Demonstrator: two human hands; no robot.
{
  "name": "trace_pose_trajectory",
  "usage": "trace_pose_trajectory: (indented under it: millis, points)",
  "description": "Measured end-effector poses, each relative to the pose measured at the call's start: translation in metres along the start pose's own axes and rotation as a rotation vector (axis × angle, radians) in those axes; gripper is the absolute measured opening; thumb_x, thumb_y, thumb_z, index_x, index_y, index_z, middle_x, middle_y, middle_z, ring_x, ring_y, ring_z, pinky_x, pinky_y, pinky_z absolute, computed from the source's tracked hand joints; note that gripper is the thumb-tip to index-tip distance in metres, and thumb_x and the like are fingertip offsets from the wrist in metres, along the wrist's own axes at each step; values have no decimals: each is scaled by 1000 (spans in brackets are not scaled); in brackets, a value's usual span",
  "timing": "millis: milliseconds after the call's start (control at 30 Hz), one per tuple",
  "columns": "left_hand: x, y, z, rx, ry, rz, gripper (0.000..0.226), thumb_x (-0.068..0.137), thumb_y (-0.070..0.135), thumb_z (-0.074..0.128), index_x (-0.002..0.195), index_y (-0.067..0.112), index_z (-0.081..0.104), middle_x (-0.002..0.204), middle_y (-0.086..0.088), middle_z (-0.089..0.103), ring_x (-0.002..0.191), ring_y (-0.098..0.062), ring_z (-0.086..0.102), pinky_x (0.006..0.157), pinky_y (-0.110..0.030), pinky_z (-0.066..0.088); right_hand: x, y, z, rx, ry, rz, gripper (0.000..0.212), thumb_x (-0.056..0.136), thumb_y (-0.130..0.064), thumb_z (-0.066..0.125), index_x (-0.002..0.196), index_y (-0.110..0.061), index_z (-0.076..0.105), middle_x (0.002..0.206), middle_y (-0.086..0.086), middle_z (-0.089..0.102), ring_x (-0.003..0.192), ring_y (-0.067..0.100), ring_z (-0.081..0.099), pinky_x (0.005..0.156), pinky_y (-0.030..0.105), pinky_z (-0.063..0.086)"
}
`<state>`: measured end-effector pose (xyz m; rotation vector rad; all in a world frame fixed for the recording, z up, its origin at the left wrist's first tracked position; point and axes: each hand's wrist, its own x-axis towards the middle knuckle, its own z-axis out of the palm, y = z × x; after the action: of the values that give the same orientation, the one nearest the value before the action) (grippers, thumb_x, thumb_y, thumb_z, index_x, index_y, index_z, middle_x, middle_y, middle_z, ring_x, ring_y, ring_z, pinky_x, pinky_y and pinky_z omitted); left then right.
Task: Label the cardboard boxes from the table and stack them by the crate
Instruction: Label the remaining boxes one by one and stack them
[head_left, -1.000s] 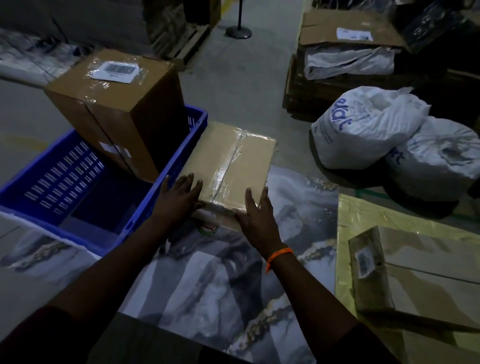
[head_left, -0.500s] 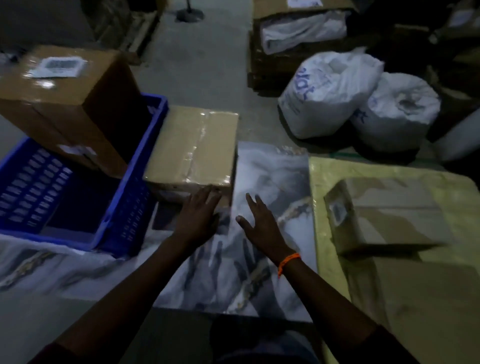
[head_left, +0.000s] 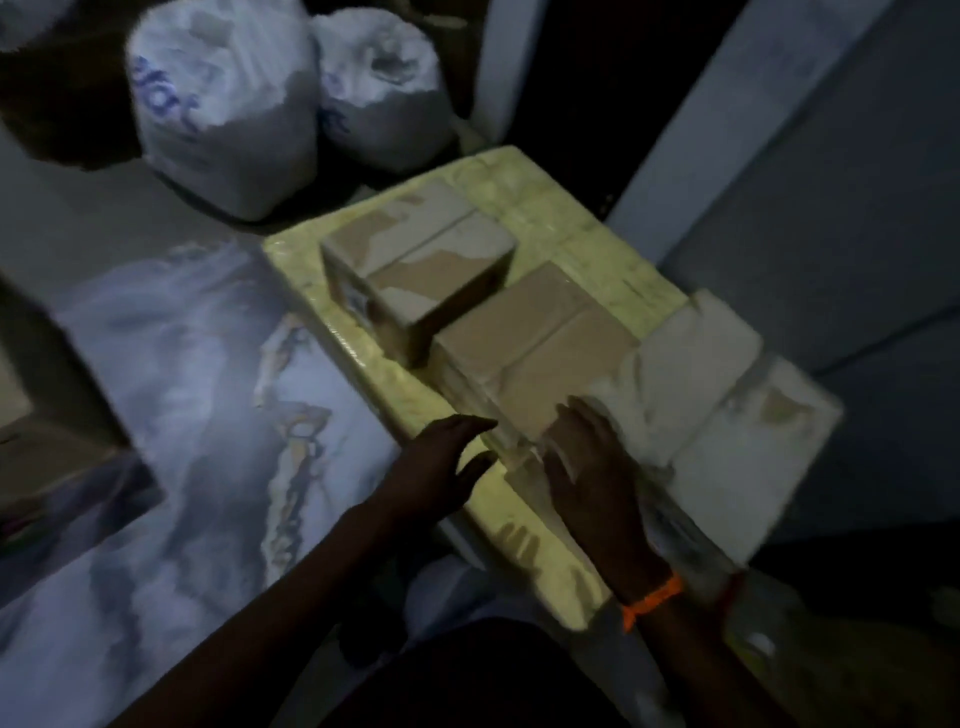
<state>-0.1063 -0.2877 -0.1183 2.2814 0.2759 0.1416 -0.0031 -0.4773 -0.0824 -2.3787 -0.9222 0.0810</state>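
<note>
1. Both hands are showing spread fingers and gripping nothing: the left hand (head_left: 447, 462) is hovering beside, and the right hand (head_left: 592, 467) is resting on, the middle cardboard box (head_left: 535, 343), centre frame, on the table (head_left: 597, 244).
2. Likely fetching it for labelling; the next move is calling for clasping both sides and lifting.

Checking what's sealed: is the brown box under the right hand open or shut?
Shut: the brown box has flaps flat, meeting at a centre seam, under the right hand.

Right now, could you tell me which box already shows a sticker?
The far box, nearest the white sacks: a sticker shows on its left end.
</note>
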Motion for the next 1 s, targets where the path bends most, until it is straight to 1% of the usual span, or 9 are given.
trace_pose_trajectory:
  millis: [133, 200, 333, 467, 567, 667, 733, 933, 1000]
  points:
    - [32, 54, 38, -92, 16, 109, 59, 100, 47, 56, 149, 16, 48, 143, -6, 56, 123, -19, 58, 94, -27, 46, -47, 14, -47, -79, 268, 124, 32, 100, -24, 55, 124, -11, 71, 122, 7, 66, 112, 26, 58, 96, 24, 42]
    - [40, 72, 47, -149, 68, 74, 59, 99, 46, 59, 148, 16, 46, 141, -4, 55, 117, -16, 59, 87, -25, 48, -63, 19, -62, -65, 392, 250, 26, 98, -20, 65, 121, -9, 72, 121, 8, 64, 112, 28, 57, 99, 14, 35]
    - [63, 87, 56, -148, 80, 4, 65, 96, 48, 59, 145, 7, 49, 132, -14, 61, 115, -26, 60, 92, -30, 47, -75, 34, -81, 12, 530, 483, 61, 89, -18, 81, 142, -2, 55, 140, 25, 48, 130, 35, 45, 107, -1, 18]
    - [83, 96, 56, -223, -22, -139, 67, 94, 50, 65, 147, 12, 49, 131, -8, 64, 118, -21, 60, 85, -18, 41, -83, 50, -86, 117, 520, 607, 95, 88, -28, 83, 160, -1, 26, 164, 22, 22, 148, 32, 26, 112, 2, 11]
    - [86, 98, 60, -342, -46, -182, 64, 93, 45, 70, 148, 22, 48, 123, 6, 64, 97, 5, 60, 77, -5, 43, -89, 64, -87, 402, 516, 720, 89, 85, -26, 84, 156, -4, 35, 158, 15, 42, 143, 22, 43, 117, 21, 32]
    - [80, 98, 61, -501, -53, -230, 75, 82, 55, 73, 147, 27, 49, 128, 12, 65, 109, 4, 63, 101, -34, 53, -92, 75, -81, 615, 470, 704, 61, 88, -24, 80, 142, -10, 57, 133, 3, 67, 115, 5, 65, 89, 9, 51]
    - [76, 103, 54, -552, -36, -265, 71, 82, 50, 75, 145, 27, 52, 128, 8, 67, 113, -7, 65, 102, -46, 53, -92, 73, -78, 665, 471, 671, 63, 86, -32, 80, 143, -16, 57, 132, -3, 68, 112, -4, 65, 93, 13, 53]
    - [59, 110, -5, -632, 279, -296, 48, 86, 17, 77, 130, 24, 59, 110, 10, 66, 99, 3, 63, 83, -20, 53, -63, 34, -75, 795, 386, 479, 68, 87, -37, 78, 148, -23, 53, 137, -10, 66, 123, 3, 62, 105, 29, 52]
    - [42, 100, -34, -669, 404, -315, 46, 82, 18, 75, 125, 24, 61, 107, 0, 71, 99, -6, 68, 85, -26, 57, -48, 13, -67, 797, 345, 399, 70, 88, -36, 80, 150, -24, 50, 139, -10, 64, 125, 5, 62, 105, 31, 53]
